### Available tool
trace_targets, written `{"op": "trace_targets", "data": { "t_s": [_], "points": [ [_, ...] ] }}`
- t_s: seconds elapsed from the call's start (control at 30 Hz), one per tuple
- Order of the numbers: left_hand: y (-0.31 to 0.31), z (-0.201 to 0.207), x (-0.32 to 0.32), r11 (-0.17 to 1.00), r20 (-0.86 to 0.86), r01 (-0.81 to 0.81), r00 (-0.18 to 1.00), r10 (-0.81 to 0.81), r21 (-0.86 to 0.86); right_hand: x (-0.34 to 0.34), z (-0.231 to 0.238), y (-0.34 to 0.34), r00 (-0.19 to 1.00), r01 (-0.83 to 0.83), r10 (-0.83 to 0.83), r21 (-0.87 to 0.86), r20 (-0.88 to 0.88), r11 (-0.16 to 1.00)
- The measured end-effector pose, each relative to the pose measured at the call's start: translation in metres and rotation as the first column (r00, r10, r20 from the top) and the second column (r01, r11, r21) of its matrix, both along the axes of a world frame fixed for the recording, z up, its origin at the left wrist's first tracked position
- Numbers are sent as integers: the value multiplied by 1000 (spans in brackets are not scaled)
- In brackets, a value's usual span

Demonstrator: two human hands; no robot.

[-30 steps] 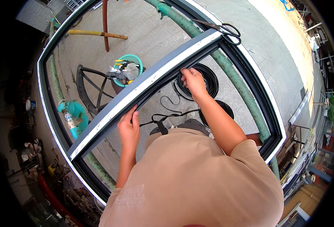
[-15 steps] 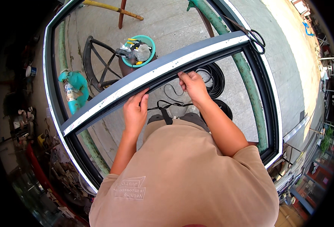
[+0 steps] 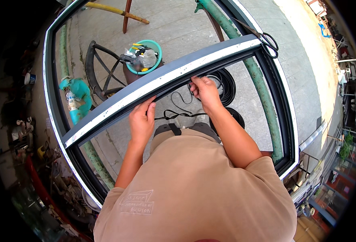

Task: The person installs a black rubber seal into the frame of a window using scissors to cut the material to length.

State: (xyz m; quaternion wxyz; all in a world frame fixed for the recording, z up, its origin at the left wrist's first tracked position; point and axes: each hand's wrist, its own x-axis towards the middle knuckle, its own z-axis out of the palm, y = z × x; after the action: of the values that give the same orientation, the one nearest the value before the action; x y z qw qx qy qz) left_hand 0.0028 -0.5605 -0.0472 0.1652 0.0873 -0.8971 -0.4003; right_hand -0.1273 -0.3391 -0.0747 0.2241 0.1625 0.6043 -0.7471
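A large metal window frame point(image 3: 161, 82) with white film on its face lies before me. Black rubber sealing strip point(image 3: 174, 86) runs along the inner groove of its curved middle bar. My right hand point(image 3: 205, 90) pinches the strip between thumb and bent fingers at that bar's near edge. Further left, my left hand point(image 3: 141, 121) lies with stretched fingers against the same edge, thumb apart; its fingertips are partly hidden by the bar. Below the right hand, a thin loose length of strip point(image 3: 178, 101) curls down toward a black coil point(image 3: 227, 86) on the floor.
Black-handled scissors point(image 3: 268, 43) rest on the frame's right corner. Green pipes point(image 3: 262, 97) pass beneath the frame. Beyond the bar stand a turquoise basin point(image 3: 158, 54) of scraps and a bent black tube frame point(image 3: 91, 72). Cluttered goods line the left side.
The whole view has shifted slightly, so the frame sits a little further left. Both hands stay at nearly the same places along the bar.
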Motion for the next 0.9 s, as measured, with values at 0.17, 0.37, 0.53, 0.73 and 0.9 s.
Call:
{"op": "trace_targets", "data": {
  "t_s": [0.17,0.37,0.53,0.73,0.9],
  "points": [
    [-1,-1,2,1000,24,-7,1000,7,3,-3,1,11,999,0,2,33,-44,999],
    [-2,-1,2,1000,26,-17,1000,17,-9,-3,-8,8,998,63,-63,-43,-5,997],
    [-1,3,2,1000,41,-18,999,18,12,-6,-11,15,997,59,-57,39,-58,997],
    [-3,0,2,999,40,-14,999,13,47,21,-4,-11,983,-182,183,50,-17,982],
    [-4,-2,3,999,54,-4,999,2,51,43,8,-50,941,-338,338,37,12,940]
  ]
}}
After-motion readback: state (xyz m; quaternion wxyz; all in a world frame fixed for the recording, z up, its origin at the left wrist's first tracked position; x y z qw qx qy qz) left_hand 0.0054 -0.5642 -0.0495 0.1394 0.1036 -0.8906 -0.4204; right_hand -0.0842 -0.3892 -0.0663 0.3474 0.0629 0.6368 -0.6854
